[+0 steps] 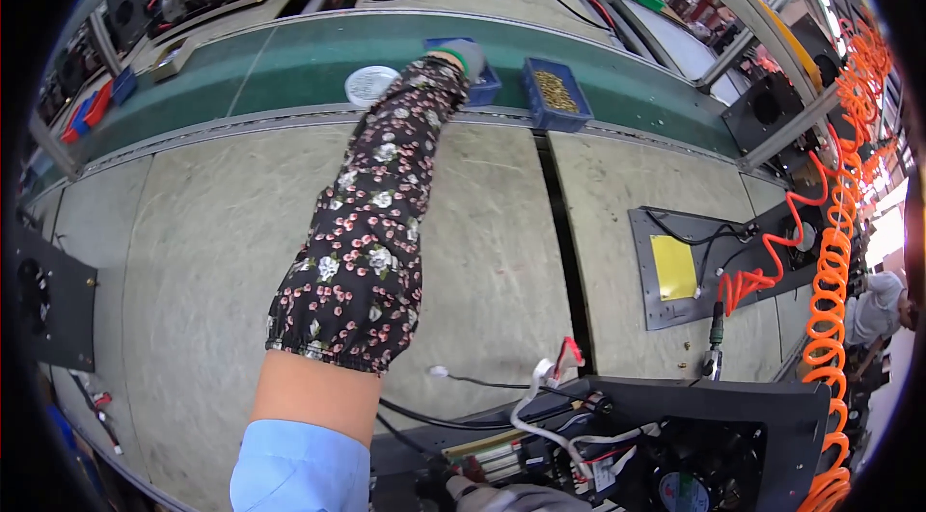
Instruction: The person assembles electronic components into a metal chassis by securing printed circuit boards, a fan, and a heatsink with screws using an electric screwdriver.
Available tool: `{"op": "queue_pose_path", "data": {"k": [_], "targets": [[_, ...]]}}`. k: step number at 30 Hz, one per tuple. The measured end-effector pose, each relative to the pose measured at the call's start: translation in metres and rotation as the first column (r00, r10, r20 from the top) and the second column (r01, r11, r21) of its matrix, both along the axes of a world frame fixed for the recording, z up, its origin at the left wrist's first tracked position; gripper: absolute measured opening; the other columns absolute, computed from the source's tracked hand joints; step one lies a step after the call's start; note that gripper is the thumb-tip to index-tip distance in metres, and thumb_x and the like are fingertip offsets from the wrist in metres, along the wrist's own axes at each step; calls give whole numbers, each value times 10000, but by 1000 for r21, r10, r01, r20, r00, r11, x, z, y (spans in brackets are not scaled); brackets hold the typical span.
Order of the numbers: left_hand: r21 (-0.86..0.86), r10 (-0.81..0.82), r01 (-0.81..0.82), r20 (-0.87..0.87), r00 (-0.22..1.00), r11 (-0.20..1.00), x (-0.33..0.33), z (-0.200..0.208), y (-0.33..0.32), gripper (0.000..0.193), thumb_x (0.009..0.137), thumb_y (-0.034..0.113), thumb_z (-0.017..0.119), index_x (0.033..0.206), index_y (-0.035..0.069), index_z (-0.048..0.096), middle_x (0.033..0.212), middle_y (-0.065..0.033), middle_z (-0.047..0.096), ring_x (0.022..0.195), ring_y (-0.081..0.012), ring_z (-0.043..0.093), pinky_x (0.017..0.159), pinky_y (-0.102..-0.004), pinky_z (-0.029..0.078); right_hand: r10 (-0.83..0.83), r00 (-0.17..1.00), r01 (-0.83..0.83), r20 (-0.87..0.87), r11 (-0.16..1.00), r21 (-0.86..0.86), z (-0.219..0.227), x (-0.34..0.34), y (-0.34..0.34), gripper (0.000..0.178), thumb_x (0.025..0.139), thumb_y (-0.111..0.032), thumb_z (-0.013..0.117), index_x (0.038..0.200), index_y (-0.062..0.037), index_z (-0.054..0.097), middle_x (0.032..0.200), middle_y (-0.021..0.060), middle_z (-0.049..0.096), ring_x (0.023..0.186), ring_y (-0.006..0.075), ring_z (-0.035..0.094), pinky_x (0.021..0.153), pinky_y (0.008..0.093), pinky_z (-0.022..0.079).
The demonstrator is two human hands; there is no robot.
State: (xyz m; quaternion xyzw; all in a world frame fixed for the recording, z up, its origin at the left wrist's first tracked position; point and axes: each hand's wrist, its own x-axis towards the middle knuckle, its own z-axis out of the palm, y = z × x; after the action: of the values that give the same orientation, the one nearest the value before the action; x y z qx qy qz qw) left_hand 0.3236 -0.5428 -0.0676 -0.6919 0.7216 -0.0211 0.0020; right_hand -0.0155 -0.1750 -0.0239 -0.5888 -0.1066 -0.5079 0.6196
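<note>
My left arm, in a black flowered sleeve over a light blue cuff, stretches far ahead. My left hand (471,59), in a grey glove with a green edge, reaches into a blue bin (485,91) on the green belt; its fingers are hidden. At the lower edge, what looks like my right hand (521,498), in a grey glove, rests at a black metal chassis (743,398). Only part of it shows, and its grip is not visible. The chassis carries a fan (685,488), a circuit board and loose white and black cables.
Beside the bin stand a white round dish (370,85) and another blue bin (553,97) full of brass-coloured screws. A dark panel with a yellow sheet (673,268) lies at the right. An orange coiled air hose (828,309) hangs there. A dark gap (564,232) splits the worktop.
</note>
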Motion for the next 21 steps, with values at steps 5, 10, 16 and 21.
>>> {"op": "queue_pose_path", "data": {"k": [5,10,16,21], "targets": [[86,48,-33,-179,983,996,-1,9,0,212,717,120,661,926,115,697,921,-127,668,837,-268,642,742,-351,501,-83,992,83,-94,997,0,6,7,-2,192,759,-45,657,773,-24,467,750,165,560,544,264,518,513,389,445],[-124,-45,22,-188,981,992,1,-3,0,129,693,77,700,822,78,685,808,-114,680,756,-265,647,680,-334,501,-115,983,111,-142,993,-35,7,9,0,234,743,-12,662,780,-46,433,722,126,536,509,239,484,473,366,417],[-84,125,-192,-502,856,978,1,8,15,90,761,104,719,837,56,725,771,-90,687,665,-186,661,574,-304,531,-199,963,200,-182,980,-17,1,7,14,257,727,15,670,781,-53,428,708,113,533,504,233,482,469,358,418],[-17,174,-367,-860,479,930,6,13,18,119,820,73,655,901,3,708,785,-84,679,630,-120,636,513,-258,524,-319,927,355,-199,917,182,-20,-8,39,185,714,16,690,767,-13,515,747,181,602,598,285,585,582,401,510]]}}
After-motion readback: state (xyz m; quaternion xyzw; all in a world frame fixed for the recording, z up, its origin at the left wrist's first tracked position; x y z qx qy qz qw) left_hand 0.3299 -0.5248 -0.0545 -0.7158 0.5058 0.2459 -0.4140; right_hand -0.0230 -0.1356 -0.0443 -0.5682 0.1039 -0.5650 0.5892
